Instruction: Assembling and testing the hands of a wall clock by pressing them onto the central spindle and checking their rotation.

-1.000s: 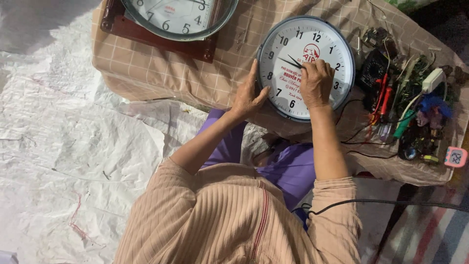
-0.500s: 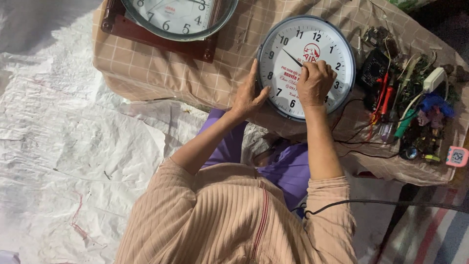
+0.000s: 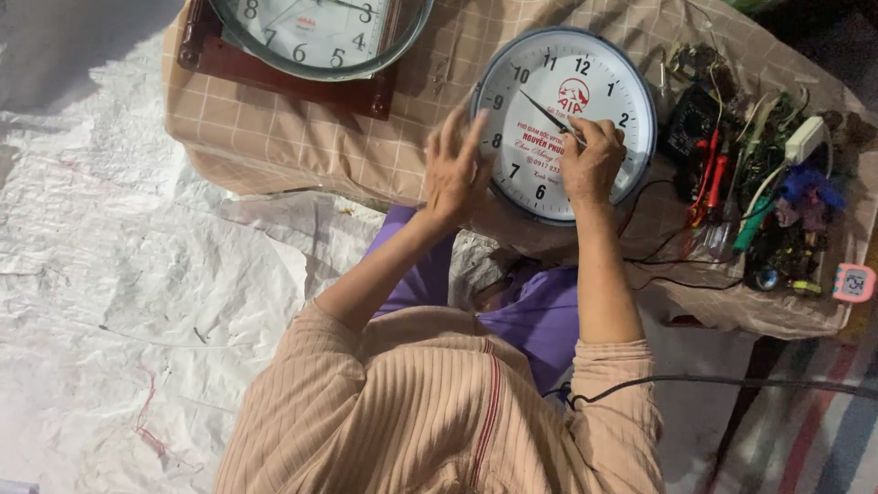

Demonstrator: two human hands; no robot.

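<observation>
Clock: round white wall clock (image 3: 585, 82) with a pale blue-grey rim, lying face up on the surface (image 3: 302, 137), which is covered in a tan checked cloth.
Left hand: the left hand (image 3: 455, 169) rests against the clock's left rim, fingers spread and straight, palm to the edge; it is open, steadying rather than gripping.
Right hand: the right hand (image 3: 593, 163) lies on the lower right part of the dial, fingers curled in, fingertips close to the dark clock hands (image 3: 547, 115). Whether it pinches one of them or a small tool cannot be told.
Second clock: a larger clock (image 3: 320, 32) on a dark red wooden base lies at the top, left of the first, partly cut off by the frame's edge.
Tools: right of the white clock, a heap of tools (image 3: 777, 210) with red handles, wires, a white plug and green and blue bits.
Small device: a pink device (image 3: 854, 282) sits at the surface's right edge.
Cable: a black cable (image 3: 732, 380) runs past the right elbow.
Floor: crumpled white sheet (image 3: 119, 302) to the left.
</observation>
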